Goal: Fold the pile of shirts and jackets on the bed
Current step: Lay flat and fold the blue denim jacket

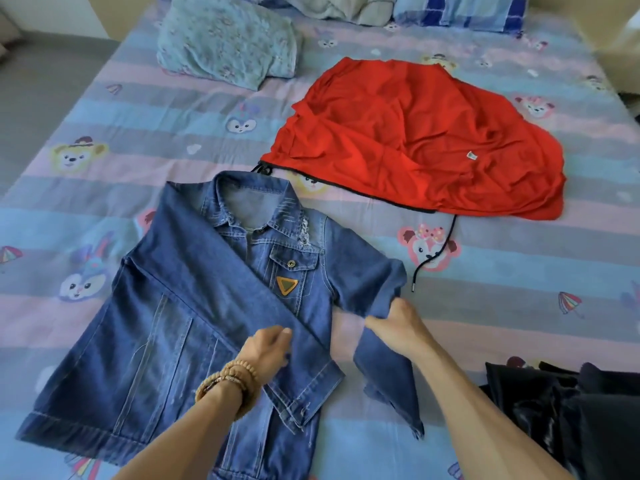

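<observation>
Currently mid-fold on the denim jacket [194, 306] laid flat on the bed [485, 306]: left hand [268, 344] rests loosely curled on the crossed sleeve, right hand [398, 327] pinches the other sleeve, likely next folding it inward across the front.

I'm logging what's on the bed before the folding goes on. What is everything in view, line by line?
denim jacket: one, blue, near left of the bed, front up, one sleeve folded across the chest
red garment: one, red with a black drawcord, centre right, spread loosely beyond the jacket
floral bundle: one, pale blue-green, far left
dark garments: a heap, black, number unclear, near right edge
pillows: blue checked and grey, head of the bed, partly cut off
bedsheet: one, pink and blue stripes with cartoon animals, under everything
bead bracelet: brown, wound round the left wrist
left hand: rests on the folded sleeve
right hand: grips the jacket's other sleeve, lifted
</observation>
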Demonstrator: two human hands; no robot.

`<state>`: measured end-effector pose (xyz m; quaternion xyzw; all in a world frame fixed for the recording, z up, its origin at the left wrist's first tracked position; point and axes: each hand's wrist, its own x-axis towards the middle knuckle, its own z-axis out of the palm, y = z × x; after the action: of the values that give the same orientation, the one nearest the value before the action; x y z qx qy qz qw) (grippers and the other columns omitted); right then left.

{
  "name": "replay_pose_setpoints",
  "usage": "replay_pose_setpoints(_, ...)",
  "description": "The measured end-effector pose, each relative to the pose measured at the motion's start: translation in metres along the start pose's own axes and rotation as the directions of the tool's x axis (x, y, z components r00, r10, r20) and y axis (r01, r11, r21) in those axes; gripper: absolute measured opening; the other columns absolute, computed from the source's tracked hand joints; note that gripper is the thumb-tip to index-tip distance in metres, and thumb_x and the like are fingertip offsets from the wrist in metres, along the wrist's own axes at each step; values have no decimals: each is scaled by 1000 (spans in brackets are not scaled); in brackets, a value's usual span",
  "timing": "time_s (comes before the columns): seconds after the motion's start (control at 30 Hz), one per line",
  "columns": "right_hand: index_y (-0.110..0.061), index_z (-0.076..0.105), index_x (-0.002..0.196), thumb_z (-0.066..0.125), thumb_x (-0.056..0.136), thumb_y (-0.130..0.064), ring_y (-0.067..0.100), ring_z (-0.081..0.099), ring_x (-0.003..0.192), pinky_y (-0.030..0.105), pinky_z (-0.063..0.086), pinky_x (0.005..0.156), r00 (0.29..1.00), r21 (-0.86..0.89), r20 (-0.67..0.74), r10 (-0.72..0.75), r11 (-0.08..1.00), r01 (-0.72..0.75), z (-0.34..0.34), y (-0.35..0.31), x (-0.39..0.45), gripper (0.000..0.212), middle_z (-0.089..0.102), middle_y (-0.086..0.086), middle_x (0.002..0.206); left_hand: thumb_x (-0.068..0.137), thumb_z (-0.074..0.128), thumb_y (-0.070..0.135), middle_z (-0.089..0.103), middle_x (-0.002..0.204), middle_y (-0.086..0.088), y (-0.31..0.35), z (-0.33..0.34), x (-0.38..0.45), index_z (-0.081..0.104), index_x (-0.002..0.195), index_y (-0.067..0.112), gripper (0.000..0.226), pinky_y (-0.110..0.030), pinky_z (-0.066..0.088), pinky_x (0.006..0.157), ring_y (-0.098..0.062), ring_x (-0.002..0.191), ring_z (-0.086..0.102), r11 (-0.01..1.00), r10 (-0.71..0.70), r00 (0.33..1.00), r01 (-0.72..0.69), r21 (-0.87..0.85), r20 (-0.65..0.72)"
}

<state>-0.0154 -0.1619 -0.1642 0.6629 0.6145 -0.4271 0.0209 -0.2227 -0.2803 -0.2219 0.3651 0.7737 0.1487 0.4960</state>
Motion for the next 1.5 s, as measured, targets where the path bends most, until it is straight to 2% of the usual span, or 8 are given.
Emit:
replay_pose_setpoints(0.33, -8, 22, 150, 38, 102, -32, 33, 43, 131, 37, 36, 101, 894, -155, 368, -254, 932, 328, 148, -213, -40, 56, 41, 15, 148, 93, 58, 26, 72, 84, -8, -115, -133, -53, 63, 75, 26, 19, -42, 55, 83, -27, 78, 69, 936, -279, 894, 170, -310, -352)
replay_pose_setpoints(0.7, -15, 52, 94, 56, 89, -20, 18, 62, 58, 26, 46, 52, 931, -126, 361, 43, 992, 3, 209, -173, 0, 8, 60, 4, 81, 60, 66, 77, 24, 145, -6, -112, -68, -39, 0, 153, 20, 128, -41, 36, 107, -26, 134, 29, 937, -52, 995, 77, 341, -83)
replay_pose_setpoints(0.87, -12, 49, 70, 58, 89, -10, 15, 32, 40, 24, 23, 41, 898, 48, 439, -34, 999, 15, 227, -195, -3, 21, 57, 13, 66, 80, 66, 40, 47, 115, -5, -120, -63, -38, 47, 120, 18, 50, -34, 45, 80, -26, 108, 54, 985, -165, 898, 128, -116, -407)
replay_pose_setpoints(0.97, -13, 60, 76, 53, 95, -20, 15, 40, 43, 23, 31, 41, 941, 211, 300, -158, 973, 96, 232, -213, -7, 22, 74, 4, 81, 85, 67, 18, 65, 80, -13, -142, -100, -38, 64, 81, 7, 11, -34, 48, 66, -29, 73, 63, 535, -539, 813, 127, -835, -222)
replay_pose_setpoints(1.07, -18, 63, 78, 49, 91, -18, 20, 59, 59, 29, 48, 55, 983, 97, 85, -160, 984, 151, 229, -206, -1, 19, 70, -1, 80, 87, 67, 25, 66, 92, -17, -163, -133, -46, 61, 96, 5, 23, -39, 58, 68, -31, 71, 63, 90, -629, 776, 137, -986, 50)
replay_pose_setpoints(1.17, -18, 64, 84, 51, 92, -14, 24, 63, 89, 29, 46, 72, 967, -161, 117, -228, 956, 245, 220, -178, 7, 16, 66, -3, 86, 89, 58, 36, 53, 124, -13, -172, -128, -46, 50, 120, 12, 41, -45, 44, 94, -33, 108, 52, 627, -730, 581, 359, -692, -360)
replay_pose_setpoints(1.27, -14, 63, 109, 51, 94, -11, 26, 59, 101, 31, 43, 82, 946, -226, -40, -323, 925, 306, 193, -154, 23, 19, 62, 3, 110, 83, 56, 36, 50, 130, -10, -152, -108, -43, 52, 125, 14, 47, -49, 35, 97, -33, 122, 40, 940, -293, 590, 323, -113, -752)
replay_pose_setpoints(1.5, -9, 55, 126, 57, 94, -20, 37, 51, 117, 44, 43, 91, 866, -293, -392, -311, 934, 202, 107, -119, 92, 34, 51, 15, 129, 55, 75, 29, 61, 128, -5, -56, -26, 16, 63, 121, 18, 68, -46, 48, 97, -30, 124, 52, 786, 510, 755, -215, 579, -412)
